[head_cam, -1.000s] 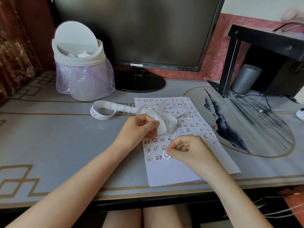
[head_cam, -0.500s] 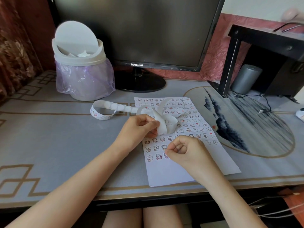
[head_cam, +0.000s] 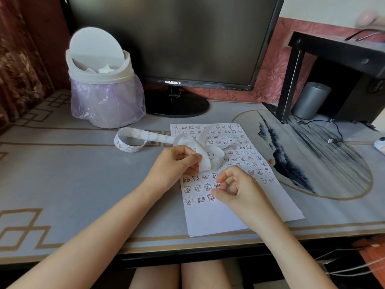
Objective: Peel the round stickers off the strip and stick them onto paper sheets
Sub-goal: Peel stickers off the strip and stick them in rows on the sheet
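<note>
- Here, the left hand [head_cam: 177,163] pinches the white strip [head_cam: 210,157] between thumb and curled fingers, holding it just above the upper half of the paper sheets [head_cam: 210,222].
- The strip curls into several loose loops beside that hand. From there it runs left across the desk [head_cam: 62,174] and ends in a small ring that lies on the desk surface.
- Round shapes show along the flat run of the strip, and small printed pictures show on the ring's lower band.
- The right hand [head_cam: 235,190] hovers over the lower middle of the sheets with its fingers loosely curled. Its thumb and forefinger are slightly apart, and nothing can be seen between them.
- The round stickers [head_cam: 196,187] cover most of the top sheet in rows. The nearest rows lie just left of the right hand's fingertips, and the bottom of the sheet is bare.
- The sheets lie stacked at a slight angle near the front edge of the desk.
- A white bin [head_cam: 104,97] with a purple liner stands at the back left, beside a dark monitor [head_cam: 166,38].
- A black stand [head_cam: 333,53], a grey cylinder [head_cam: 310,101] and a cable [head_cam: 331,140] sit at the back right.
</note>
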